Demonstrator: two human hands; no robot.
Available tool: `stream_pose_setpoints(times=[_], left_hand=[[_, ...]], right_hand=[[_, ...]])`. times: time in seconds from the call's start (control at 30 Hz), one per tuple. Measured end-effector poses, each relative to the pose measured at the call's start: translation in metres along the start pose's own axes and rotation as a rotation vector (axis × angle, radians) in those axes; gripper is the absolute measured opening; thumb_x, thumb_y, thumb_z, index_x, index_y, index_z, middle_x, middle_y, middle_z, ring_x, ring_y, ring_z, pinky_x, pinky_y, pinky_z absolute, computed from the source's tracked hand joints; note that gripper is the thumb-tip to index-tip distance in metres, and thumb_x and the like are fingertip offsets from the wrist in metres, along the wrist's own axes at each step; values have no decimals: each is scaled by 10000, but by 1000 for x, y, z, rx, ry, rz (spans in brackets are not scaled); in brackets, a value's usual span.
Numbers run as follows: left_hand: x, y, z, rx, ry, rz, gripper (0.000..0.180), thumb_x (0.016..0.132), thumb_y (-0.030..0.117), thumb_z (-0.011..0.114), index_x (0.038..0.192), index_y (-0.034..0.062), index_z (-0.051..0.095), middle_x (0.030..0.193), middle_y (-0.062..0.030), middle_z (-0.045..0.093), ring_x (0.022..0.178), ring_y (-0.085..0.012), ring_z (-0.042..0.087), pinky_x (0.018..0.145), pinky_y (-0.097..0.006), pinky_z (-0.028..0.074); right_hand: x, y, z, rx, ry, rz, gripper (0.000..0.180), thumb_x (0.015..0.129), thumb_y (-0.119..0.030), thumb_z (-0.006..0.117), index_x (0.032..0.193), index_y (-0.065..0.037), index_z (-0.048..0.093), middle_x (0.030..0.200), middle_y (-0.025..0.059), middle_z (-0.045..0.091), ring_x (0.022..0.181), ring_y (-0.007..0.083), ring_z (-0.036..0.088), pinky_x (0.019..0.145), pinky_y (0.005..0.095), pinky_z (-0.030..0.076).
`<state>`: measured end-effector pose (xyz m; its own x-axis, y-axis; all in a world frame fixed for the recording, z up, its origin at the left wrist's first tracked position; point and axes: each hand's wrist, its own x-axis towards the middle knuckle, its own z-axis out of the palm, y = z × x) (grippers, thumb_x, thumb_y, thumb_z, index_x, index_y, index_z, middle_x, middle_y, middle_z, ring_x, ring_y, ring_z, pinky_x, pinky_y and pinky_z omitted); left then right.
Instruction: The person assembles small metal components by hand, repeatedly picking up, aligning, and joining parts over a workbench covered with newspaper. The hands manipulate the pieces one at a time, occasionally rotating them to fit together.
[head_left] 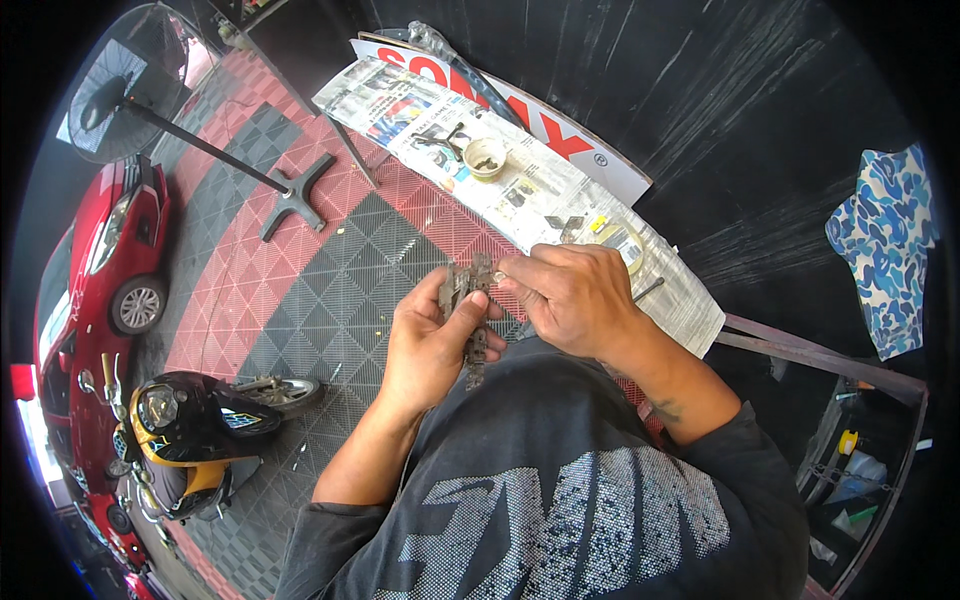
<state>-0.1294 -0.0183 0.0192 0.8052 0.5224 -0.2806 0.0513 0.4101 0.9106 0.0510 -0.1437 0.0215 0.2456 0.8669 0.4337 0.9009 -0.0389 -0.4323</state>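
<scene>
Head view, looking down past the person's dark printed shirt (560,500) onto a workbench draped with newspaper (480,160). Left hand (432,345): fingers curled shut around a grimy, dark metal part (468,300), apparently a small linked or hinged assembly, gripped at its middle, with its lower end hanging free below the palm. Right hand (572,295): thumb and forefinger pinched together on the upper end of the same part, the remaining fingers folded over it. The part is thus held in the air between both hands, in front of the chest and just off the near edge of the newspaper, touching neither bench nor paper.

Handling, as a judgement: the part looks stiff in its individual pieces, possibly loose at its joints, fairly light for its bulk, and oily enough to slip; a firm hold around the middle with a fingertip pinch at one end would suit it.

On the newspaper: a small round bowl (486,158) holding dark bits, toward the far edge, and scattered small metal pieces (572,226) near the right hand. Beyond the bench, on the red-and-grey tiled floor (300,290): a pedestal fan (130,85), a yellow-and-black scooter (185,430) and a red car (110,250). A blue patterned cloth (885,250) lies far right.
</scene>
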Motion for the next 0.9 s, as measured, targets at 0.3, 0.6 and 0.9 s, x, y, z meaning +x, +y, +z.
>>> stream_pose_setpoints(times=[0.3,0.6,0.9], left_hand=[[4,-2,-6,-42,-47,-27,197,1124,94,640,1293,-5,616,992,-126,763,711,-186,760,618,-313,650],[16,-2,-5,-20,-8,-61,195,1132,93,624,1300,-5,627,977,-106,757,696,-176,754,604,-299,642],[19,1,-1,-143,-45,-113,192,1137,100,613,1298,-4,634,994,-105,758,703,-169,757,608,-295,649]], right_hand=[[5,7,-8,-22,-42,-46,169,975,-244,786,1106,-141,811,777,58,723,702,307,747,598,448,562],[6,20,0,-68,-57,-8,163,977,-266,779,1107,-175,817,792,69,745,697,321,750,607,465,569],[-2,28,11,575,-246,404,320,1116,-363,626,1187,-99,791,912,152,788,822,436,758,740,508,596]])
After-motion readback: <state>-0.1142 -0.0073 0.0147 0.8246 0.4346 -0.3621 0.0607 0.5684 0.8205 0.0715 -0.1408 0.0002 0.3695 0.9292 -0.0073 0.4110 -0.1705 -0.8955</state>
